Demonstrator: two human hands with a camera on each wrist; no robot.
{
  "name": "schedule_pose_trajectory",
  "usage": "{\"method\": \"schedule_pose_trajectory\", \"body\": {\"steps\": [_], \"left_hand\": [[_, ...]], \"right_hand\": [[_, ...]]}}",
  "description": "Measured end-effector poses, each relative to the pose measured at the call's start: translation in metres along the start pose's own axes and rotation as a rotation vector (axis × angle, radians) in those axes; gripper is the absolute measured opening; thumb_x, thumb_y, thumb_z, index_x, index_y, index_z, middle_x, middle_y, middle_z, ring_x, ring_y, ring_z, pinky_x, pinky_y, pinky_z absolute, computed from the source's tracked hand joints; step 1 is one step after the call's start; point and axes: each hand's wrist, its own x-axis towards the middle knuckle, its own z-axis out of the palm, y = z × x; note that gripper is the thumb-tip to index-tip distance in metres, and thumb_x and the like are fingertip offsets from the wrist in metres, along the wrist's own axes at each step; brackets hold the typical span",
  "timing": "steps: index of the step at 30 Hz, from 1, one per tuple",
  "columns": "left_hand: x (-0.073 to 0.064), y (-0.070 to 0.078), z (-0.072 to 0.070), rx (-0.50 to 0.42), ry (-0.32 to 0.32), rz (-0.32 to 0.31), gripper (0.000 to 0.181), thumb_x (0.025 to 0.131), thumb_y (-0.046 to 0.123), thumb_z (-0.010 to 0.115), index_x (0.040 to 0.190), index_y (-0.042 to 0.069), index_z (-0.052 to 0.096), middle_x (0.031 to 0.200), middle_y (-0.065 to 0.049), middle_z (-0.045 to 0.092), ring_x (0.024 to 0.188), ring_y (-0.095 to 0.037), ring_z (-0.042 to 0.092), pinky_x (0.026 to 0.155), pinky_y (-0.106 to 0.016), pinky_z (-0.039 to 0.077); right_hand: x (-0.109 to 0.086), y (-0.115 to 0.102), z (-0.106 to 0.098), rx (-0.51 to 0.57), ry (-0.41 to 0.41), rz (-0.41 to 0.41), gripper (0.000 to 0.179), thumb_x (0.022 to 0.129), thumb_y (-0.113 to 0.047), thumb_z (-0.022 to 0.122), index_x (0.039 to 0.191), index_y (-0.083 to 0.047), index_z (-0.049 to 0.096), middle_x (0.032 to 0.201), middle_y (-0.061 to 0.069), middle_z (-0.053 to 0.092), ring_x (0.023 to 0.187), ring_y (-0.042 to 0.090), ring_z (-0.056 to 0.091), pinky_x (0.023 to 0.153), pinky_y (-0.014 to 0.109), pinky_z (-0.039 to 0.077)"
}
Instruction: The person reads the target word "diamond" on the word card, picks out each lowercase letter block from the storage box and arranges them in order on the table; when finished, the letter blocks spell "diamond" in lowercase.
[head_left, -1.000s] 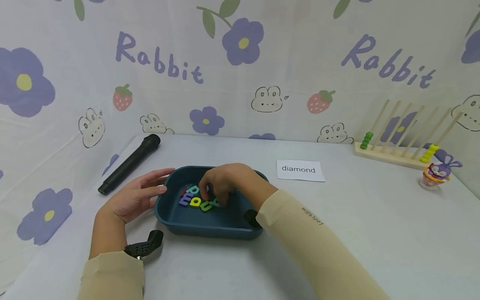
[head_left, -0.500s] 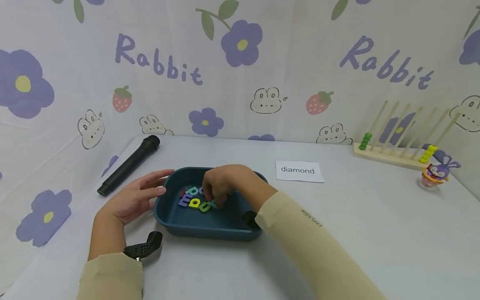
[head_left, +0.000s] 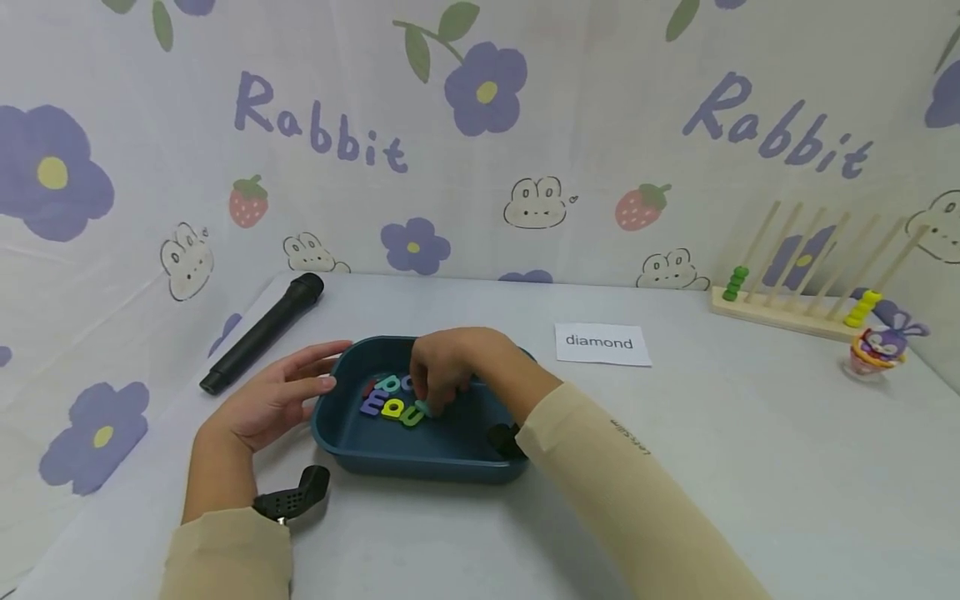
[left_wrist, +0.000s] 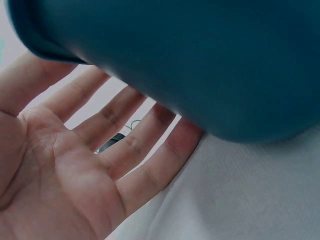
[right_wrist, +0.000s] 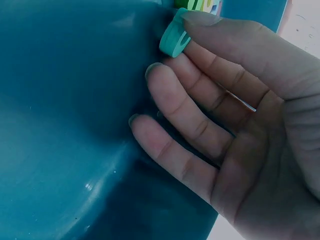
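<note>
A dark blue tray (head_left: 427,468) with raised sides stands on the table. My left hand (head_left: 273,396) lies against its left side, fingers extended and touching the wall (left_wrist: 180,65). Inside the tray, my right hand (head_left: 450,367) pinches a teal foam-like letter (right_wrist: 175,36) between thumb and fingers; which letter it is cannot be read. Left of that hand lie a green letter (head_left: 412,415), a yellow "a" (head_left: 392,408), a purple "m" (head_left: 372,403), a light teal letter (head_left: 387,383) and a mostly covered red one (head_left: 369,387). A purple letter (head_left: 407,382) is partly hidden by my right hand.
A white card (head_left: 603,344) printed "diamond" lies right of the tray. A black microphone (head_left: 262,333) is at the back left. On the far right stand a wooden bead rack (head_left: 783,312) and a small purple rabbit figure (head_left: 879,346). A patterned cloth (head_left: 465,208) hangs behind the table.
My right hand has shifted slightly right and taken the teal letter between thumb and fingers, lifting it into a tilt. The left hand stays against the tray.
</note>
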Motion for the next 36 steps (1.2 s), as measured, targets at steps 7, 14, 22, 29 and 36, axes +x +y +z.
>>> {"method": "schedule_pose_trajectory", "body": {"steps": [7, 14, 22, 29, 36], "left_hand": [[0.001, 0.000, 0.002, 0.011, 0.004, -0.002, 0.059, 0.105, 0.022, 0.059, 0.160, 0.019, 0.038, 0.166, -0.016, 0.031, 0.136, -0.025, 0.051, 0.101, -0.037, 0.055], [0.001, 0.000, 0.002, 0.016, -0.004, -0.003, 0.059, 0.105, 0.024, 0.060, 0.160, 0.020, 0.038, 0.168, -0.014, 0.030, 0.139, -0.025, 0.048, 0.103, -0.038, 0.053], [0.000, 0.001, 0.002, -0.004, -0.013, -0.006, 0.058, 0.106, 0.020, 0.057, 0.160, 0.020, 0.037, 0.169, -0.015, 0.028, 0.141, -0.027, 0.047, 0.100, -0.033, 0.055], [0.001, -0.001, 0.001, 0.001, -0.011, 0.003, 0.059, 0.105, 0.022, 0.059, 0.160, 0.021, 0.038, 0.168, -0.016, 0.029, 0.132, -0.015, 0.054, 0.098, -0.032, 0.056], [0.002, 0.000, 0.001, 0.011, -0.018, -0.001, 0.059, 0.106, 0.023, 0.058, 0.160, 0.020, 0.037, 0.168, -0.016, 0.028, 0.132, -0.016, 0.053, 0.098, -0.033, 0.056]], "right_hand": [[-0.007, -0.001, -0.003, -0.006, 0.013, 0.013, 0.015, 0.088, -0.013, 0.081, 0.101, -0.016, 0.074, 0.092, 0.001, 0.072, 0.086, 0.017, 0.066, 0.082, 0.034, 0.058], [-0.017, 0.001, -0.011, 0.089, 0.029, -0.045, 0.022, 0.089, -0.008, 0.077, 0.109, -0.015, 0.071, 0.098, 0.002, 0.072, 0.084, 0.017, 0.068, 0.087, 0.038, 0.059], [-0.027, 0.008, -0.020, 0.230, -0.040, -0.142, 0.034, 0.092, -0.005, 0.070, 0.124, -0.015, 0.074, 0.095, 0.005, 0.078, 0.087, 0.019, 0.074, 0.097, 0.044, 0.057], [-0.035, 0.011, -0.026, 0.302, -0.037, -0.169, 0.031, 0.091, -0.004, 0.070, 0.122, -0.011, 0.072, 0.107, 0.011, 0.076, 0.089, 0.022, 0.074, 0.091, 0.037, 0.060], [-0.046, 0.012, -0.030, 0.316, 0.004, -0.179, 0.025, 0.091, -0.009, 0.075, 0.114, -0.018, 0.072, 0.114, 0.009, 0.071, 0.092, 0.023, 0.074, 0.090, 0.035, 0.060]]}}
